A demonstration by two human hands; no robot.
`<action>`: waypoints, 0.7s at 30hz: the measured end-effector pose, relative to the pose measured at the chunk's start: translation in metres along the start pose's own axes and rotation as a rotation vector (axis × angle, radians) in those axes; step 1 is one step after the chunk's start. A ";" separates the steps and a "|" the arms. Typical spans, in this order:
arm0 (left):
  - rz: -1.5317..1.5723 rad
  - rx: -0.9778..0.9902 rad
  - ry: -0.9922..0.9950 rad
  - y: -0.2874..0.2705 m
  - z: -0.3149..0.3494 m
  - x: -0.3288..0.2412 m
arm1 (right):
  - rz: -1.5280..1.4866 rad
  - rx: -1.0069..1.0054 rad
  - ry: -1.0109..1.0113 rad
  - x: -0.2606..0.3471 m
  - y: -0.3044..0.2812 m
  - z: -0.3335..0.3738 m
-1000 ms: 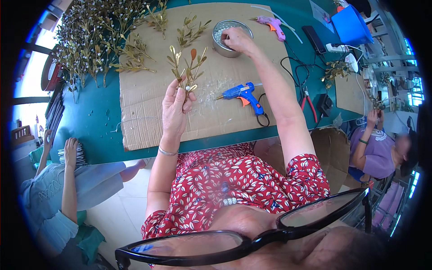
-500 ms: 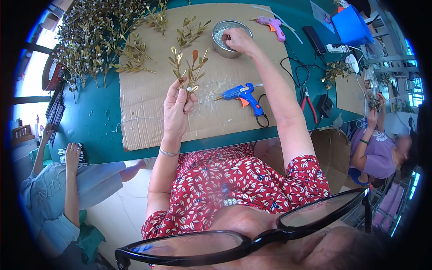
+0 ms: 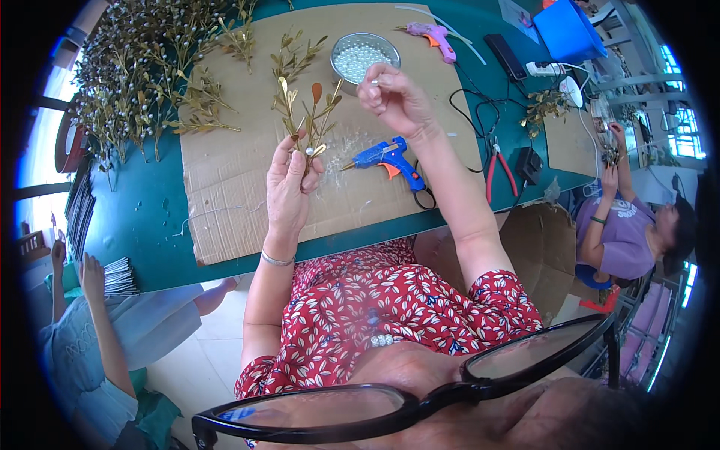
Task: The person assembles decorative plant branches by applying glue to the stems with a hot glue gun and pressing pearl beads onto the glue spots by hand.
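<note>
My left hand (image 3: 291, 180) holds a sprig with gold leaves (image 3: 318, 121) upright between thumb and fingers. One of its leaves is copper-brown, and a single white pearl bead (image 3: 310, 151) shows low on the stems. My right hand (image 3: 401, 103) is closed in a pinch, raised beside a round metal tin (image 3: 339, 81). A small white pearl bead (image 3: 375, 82) appears between its fingertips. Many pearl beads (image 3: 358, 60) lie in the tin. Below my right hand, a blue glue gun (image 3: 382, 156) rests on the cardboard, its nozzle pointing left.
Cardboard (image 3: 225, 176) covers part of the green table (image 3: 142, 217). Beaded branches (image 3: 142, 75) are heaped at far left, loose sprigs (image 3: 206, 101) beside them. A pink glue gun (image 3: 431, 37), cables, red-handled pliers (image 3: 500, 172) and a blue bin (image 3: 574, 34) are rightward. Two people sit nearby.
My right hand has come out of the tin and moved nearer to me, fingers pinched. My left hand still holds the sprig. The table scene has shifted slightly left in view.
</note>
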State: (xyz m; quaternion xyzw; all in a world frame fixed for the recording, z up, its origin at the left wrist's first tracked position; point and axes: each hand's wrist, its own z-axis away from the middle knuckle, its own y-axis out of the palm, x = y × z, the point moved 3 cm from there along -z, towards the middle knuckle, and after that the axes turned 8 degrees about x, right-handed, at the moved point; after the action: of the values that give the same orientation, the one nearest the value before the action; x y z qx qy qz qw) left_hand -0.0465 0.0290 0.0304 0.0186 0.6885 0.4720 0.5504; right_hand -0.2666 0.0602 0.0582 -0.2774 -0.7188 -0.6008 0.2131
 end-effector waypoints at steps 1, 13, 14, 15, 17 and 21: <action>0.003 -0.001 -0.004 -0.001 0.000 0.001 | -0.012 -0.015 0.011 -0.004 0.008 0.005; 0.005 0.019 -0.017 0.005 0.004 0.004 | -0.069 -0.098 -0.056 -0.031 0.037 0.048; 0.006 0.018 -0.018 0.005 0.005 0.003 | -0.102 -0.117 -0.059 -0.033 0.038 0.049; -0.002 0.024 -0.020 0.007 0.006 0.002 | -0.104 -0.118 -0.058 -0.034 0.040 0.050; -0.009 0.027 -0.023 0.009 0.008 0.002 | -0.168 -0.128 -0.044 -0.037 0.043 0.051; -0.005 0.033 -0.027 0.011 0.009 0.003 | -0.203 -0.094 -0.045 -0.044 0.042 0.052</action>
State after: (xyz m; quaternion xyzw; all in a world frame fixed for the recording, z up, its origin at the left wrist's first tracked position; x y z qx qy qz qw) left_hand -0.0461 0.0426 0.0358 0.0322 0.6888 0.4588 0.5605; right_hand -0.2049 0.1102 0.0520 -0.2262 -0.7187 -0.6461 0.1218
